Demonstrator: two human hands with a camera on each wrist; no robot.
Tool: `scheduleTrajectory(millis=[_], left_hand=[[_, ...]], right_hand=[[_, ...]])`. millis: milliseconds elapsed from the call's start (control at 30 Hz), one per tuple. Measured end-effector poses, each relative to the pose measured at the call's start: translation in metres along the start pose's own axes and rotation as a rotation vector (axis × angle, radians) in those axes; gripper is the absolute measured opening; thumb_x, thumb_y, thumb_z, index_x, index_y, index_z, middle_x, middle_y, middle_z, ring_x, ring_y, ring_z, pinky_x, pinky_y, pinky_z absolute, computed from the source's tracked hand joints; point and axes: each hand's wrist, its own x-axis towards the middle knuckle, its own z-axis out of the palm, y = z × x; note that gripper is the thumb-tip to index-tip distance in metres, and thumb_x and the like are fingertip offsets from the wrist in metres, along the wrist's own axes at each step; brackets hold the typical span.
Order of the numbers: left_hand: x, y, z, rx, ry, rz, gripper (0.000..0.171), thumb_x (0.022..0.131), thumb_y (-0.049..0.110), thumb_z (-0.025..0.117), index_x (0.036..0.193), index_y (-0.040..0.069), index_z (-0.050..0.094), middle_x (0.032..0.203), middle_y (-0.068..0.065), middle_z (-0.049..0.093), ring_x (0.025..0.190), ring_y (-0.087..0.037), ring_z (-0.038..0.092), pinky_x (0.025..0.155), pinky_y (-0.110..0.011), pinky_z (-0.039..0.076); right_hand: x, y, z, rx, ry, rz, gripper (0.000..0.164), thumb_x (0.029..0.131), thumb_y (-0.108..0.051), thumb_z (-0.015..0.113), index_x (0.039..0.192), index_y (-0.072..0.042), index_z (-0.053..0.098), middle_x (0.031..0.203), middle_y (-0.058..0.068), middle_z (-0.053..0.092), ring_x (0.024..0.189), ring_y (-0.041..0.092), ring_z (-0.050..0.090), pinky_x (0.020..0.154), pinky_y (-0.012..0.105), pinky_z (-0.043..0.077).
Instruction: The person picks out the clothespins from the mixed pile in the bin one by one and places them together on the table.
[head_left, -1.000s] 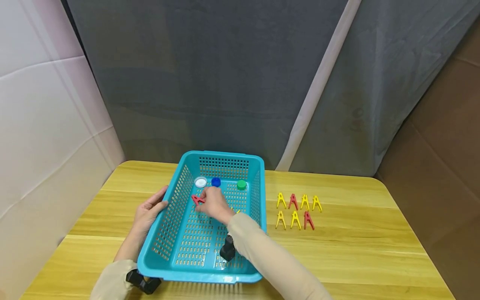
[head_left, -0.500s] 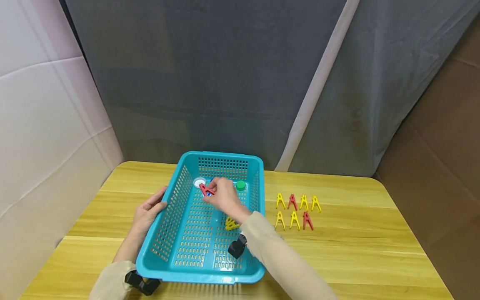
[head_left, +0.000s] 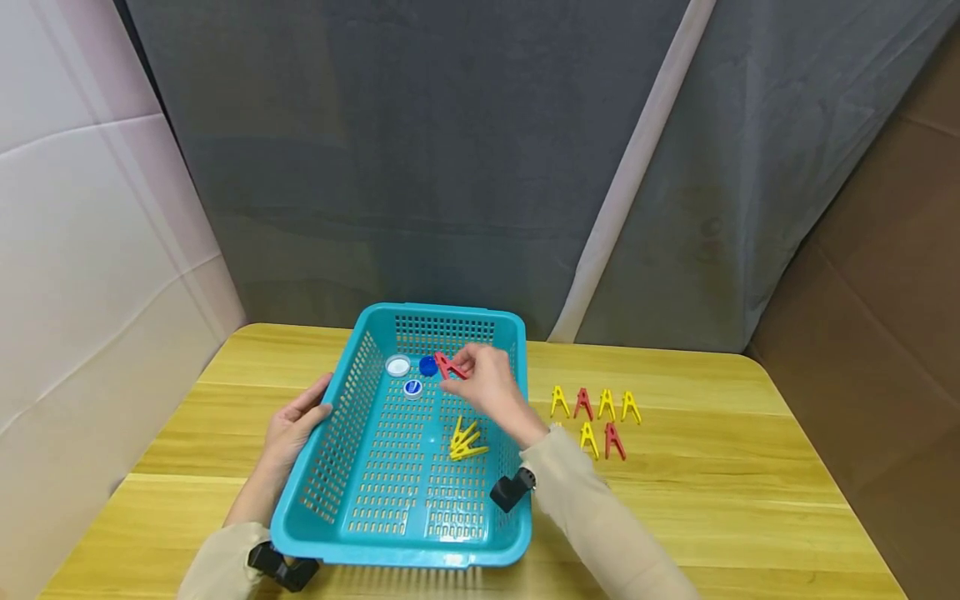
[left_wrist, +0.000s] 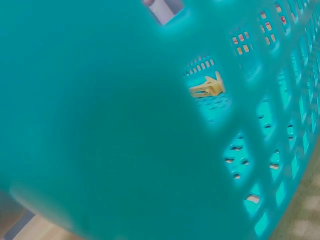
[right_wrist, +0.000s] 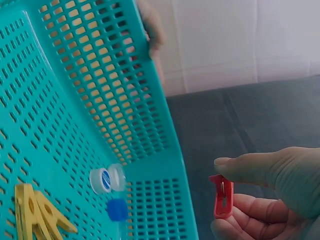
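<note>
My right hand (head_left: 491,383) pinches a red clothespin (head_left: 448,367) between thumb and fingers, above the far right part of a turquoise basket (head_left: 401,557). The right wrist view shows that same clothespin (right_wrist: 223,197) at the fingertips. At the basket's left side, my left hand (head_left: 292,429) grips the wall, thumb at the rim. Inside lie yellow clothespins (head_left: 467,446), a white cap (head_left: 397,366), a blue cap (head_left: 428,366) and a white cap with a blue label (head_left: 412,389). The basket wall fills most of the left wrist view.
Right of the basket, several yellow and red clothespins (head_left: 614,442) lie in two rows on the wooden table (head_left: 720,492). One in the front row is partly hidden by the right sleeve. A grey curtain (head_left: 420,167) hangs behind the table.
My right hand has moved right and away with the red clothespin, uncovering the labelled cap and yellow clothespins. The green cap is now hidden behind it. My left hand stays at the basket.
</note>
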Motion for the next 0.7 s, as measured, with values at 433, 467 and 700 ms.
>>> scheduleTrajectory(millis=[433,467,700], left_hand=[[0.001,0.000,-0.001,0.010,-0.003,-0.004,0.040,0.091,0.000,0.056,0.130,0.007,0.053,0.104,0.022,0.064,0.095,0.005,0.059,0.075,-0.013,0.049],[0.001,0.000,-0.001,0.011,-0.001,-0.007,0.040,0.091,0.000,0.056,0.130,0.007,0.053,0.104,0.022,0.064,0.095,0.005,0.059,0.075,-0.013,0.049],[0.002,0.000,-0.001,0.017,0.002,-0.030,0.043,0.092,0.001,0.057,0.133,0.005,0.049,0.104,0.022,0.063,0.095,0.005,0.059,0.075,-0.014,0.050]], right_hand=[[-0.018,0.024,-0.034,0.015,0.059,0.026,0.025,0.074,-0.010,0.079,0.091,0.002,0.064,0.076,0.007,0.060,0.067,0.016,0.052,0.059,0.021,0.047],[-0.019,0.025,-0.037,0.012,0.064,0.030,0.025,0.074,-0.010,0.079,0.091,0.002,0.065,0.076,0.007,0.060,0.067,0.016,0.052,0.059,0.022,0.048],[-0.026,0.040,-0.057,0.004,0.110,0.105,0.026,0.074,-0.008,0.079,0.093,0.002,0.064,0.080,0.009,0.060,0.069,0.017,0.053,0.060,0.023,0.049]])
